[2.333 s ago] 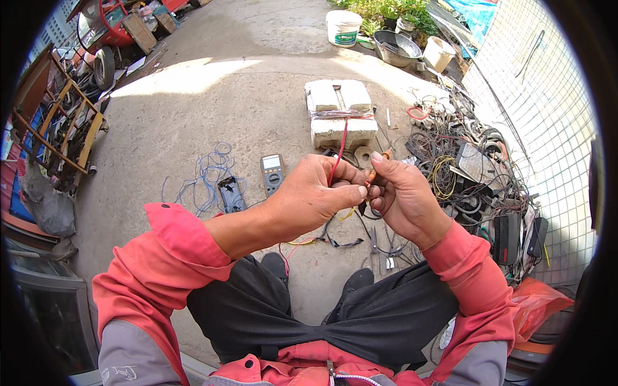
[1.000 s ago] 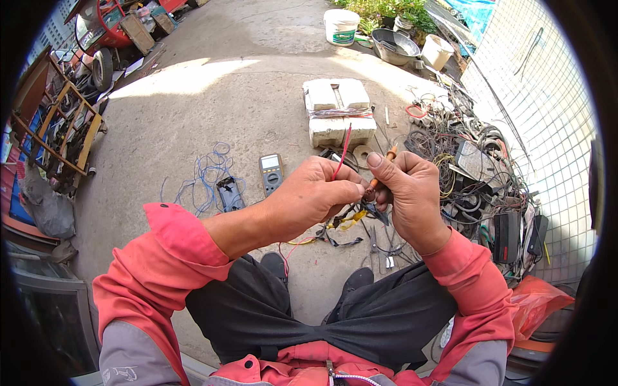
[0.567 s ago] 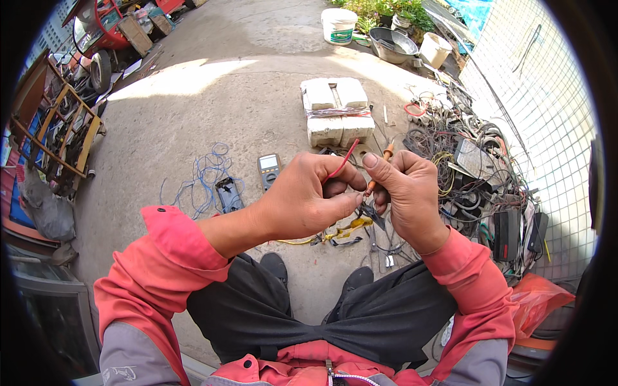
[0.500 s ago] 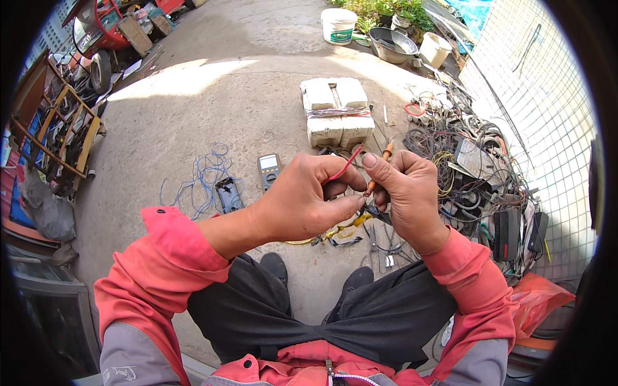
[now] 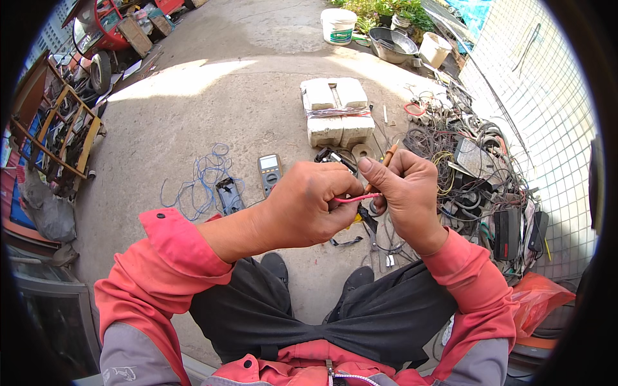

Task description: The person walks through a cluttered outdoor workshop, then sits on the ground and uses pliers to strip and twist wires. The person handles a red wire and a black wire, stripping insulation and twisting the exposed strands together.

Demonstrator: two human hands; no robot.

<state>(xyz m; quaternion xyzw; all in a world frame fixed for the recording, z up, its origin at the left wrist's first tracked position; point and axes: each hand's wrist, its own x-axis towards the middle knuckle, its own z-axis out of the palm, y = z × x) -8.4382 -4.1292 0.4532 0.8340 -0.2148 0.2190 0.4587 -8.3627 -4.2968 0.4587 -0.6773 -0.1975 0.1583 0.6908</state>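
Note:
My left hand [image 5: 312,202] is closed on a thin red wire [image 5: 351,199], whose end stretches across to the fingertips of my right hand. Thumb and fingers of my right hand [image 5: 410,199] pinch a slim orange test probe [image 5: 390,154], its pointed tip aimed up and away from me. The hands nearly meet above my knees; the probe's lower end is partly hidden between them. On the ground beyond my left forearm lie a multimeter [image 5: 270,168] with a grey screen and a blue-grey case [image 5: 229,195] beside tangled blue wire [image 5: 207,168]. Below my hands are dark-handled pliers [image 5: 373,237].
White blocks [image 5: 338,109] strapped together stand ahead, near a round roll [image 5: 362,152]. A heap of cables [image 5: 476,161] fills the right side by a tiled wall [image 5: 541,83]. Buckets [image 5: 339,27] stand at the back. A wooden frame [image 5: 64,128] and scrap lie left.
The red wire has swung from pointing upward to lying sideways toward my right hand. My left hand has turned slightly, and the yellow material beneath is now mostly covered.

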